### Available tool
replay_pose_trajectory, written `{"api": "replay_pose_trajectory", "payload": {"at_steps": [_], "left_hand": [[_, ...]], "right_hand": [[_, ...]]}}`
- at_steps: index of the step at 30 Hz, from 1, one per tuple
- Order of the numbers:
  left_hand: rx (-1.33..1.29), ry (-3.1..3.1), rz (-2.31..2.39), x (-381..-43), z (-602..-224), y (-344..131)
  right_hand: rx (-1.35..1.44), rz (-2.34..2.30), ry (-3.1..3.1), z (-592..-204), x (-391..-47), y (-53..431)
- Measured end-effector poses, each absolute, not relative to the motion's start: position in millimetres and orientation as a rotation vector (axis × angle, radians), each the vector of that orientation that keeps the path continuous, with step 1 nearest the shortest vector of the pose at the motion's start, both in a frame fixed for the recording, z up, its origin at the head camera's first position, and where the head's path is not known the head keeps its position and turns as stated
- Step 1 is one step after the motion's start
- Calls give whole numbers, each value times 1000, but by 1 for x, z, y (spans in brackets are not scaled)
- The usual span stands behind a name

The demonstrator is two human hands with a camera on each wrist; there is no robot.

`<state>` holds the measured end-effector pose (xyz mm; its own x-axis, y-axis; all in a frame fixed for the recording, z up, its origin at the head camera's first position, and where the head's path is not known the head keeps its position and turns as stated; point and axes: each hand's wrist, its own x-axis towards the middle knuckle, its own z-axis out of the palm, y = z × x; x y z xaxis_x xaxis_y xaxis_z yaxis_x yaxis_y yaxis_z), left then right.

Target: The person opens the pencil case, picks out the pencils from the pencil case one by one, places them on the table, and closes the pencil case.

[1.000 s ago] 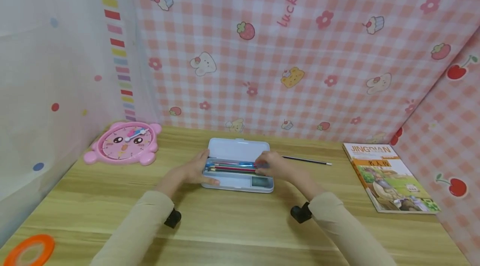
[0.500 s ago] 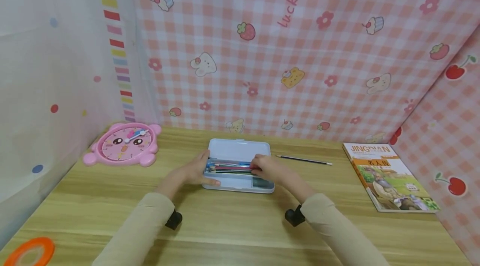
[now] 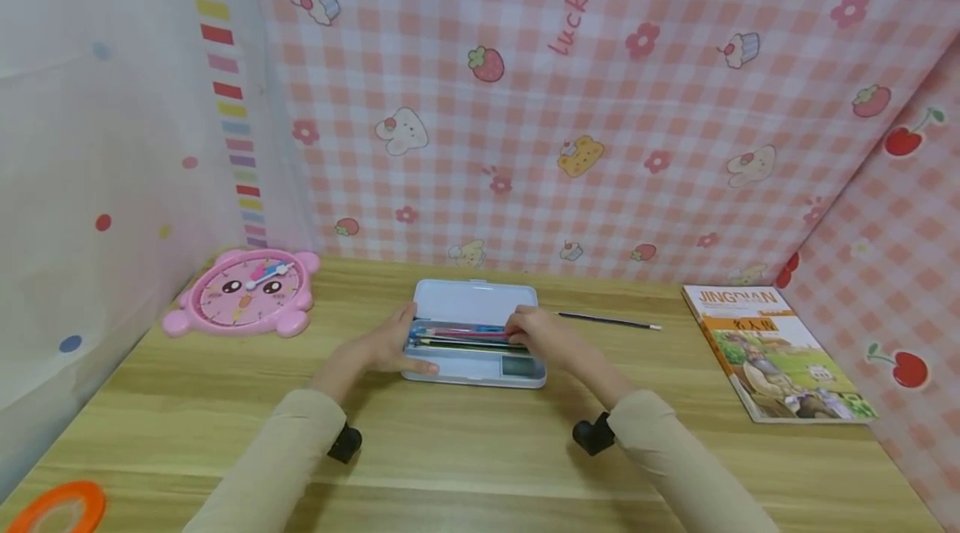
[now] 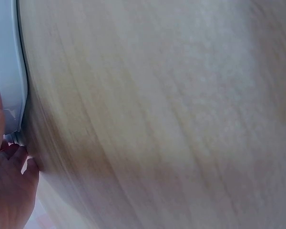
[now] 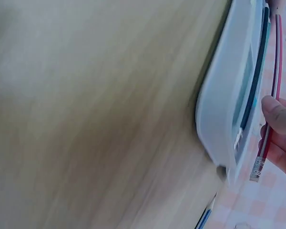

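Note:
A white pencil case (image 3: pixel 457 363) lies with its lid (image 3: pixel 476 299) tipped back on the wooden table. My left hand (image 3: pixel 381 343) grips its left end, thumb along the front edge and fingers behind. Over the case's right side, my right hand (image 3: pixel 542 336) pinches a red striped pencil (image 5: pixel 278 71) between thumb and fingers near its metal eraser end. In the right wrist view this pencil stands apart from the dark pencil (image 5: pixel 256 76) inside the case. Several other pencils (image 3: pixel 457 344) lie lengthwise in the case. A dark green patch (image 3: pixel 519 366) fills its front right compartment.
A dark pencil (image 3: pixel 609 320) lies on the table right of the case. Farther right is a book (image 3: pixel 780 354). A pink animal-shaped clock (image 3: pixel 247 291) sits at the back left, and an orange ring (image 3: pixel 63 508) at the front left. Patterned cloth walls (image 3: pixel 480 124) enclose the table.
My right hand has shifted left over the case, then slightly back right. The red pencil now shows above the others in its fingers. My left hand stays on the case's left end.

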<state>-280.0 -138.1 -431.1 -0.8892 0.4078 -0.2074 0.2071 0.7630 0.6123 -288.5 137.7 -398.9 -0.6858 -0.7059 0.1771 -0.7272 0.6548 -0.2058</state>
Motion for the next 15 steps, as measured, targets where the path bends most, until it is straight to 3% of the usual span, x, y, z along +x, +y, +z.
{"api": "replay_pose_trajectory", "payload": {"at_steps": [15], "left_hand": [[487, 2629, 846, -279, -431, -139]], "right_hand": [[1008, 356, -2688, -396, -293, 213]]}}
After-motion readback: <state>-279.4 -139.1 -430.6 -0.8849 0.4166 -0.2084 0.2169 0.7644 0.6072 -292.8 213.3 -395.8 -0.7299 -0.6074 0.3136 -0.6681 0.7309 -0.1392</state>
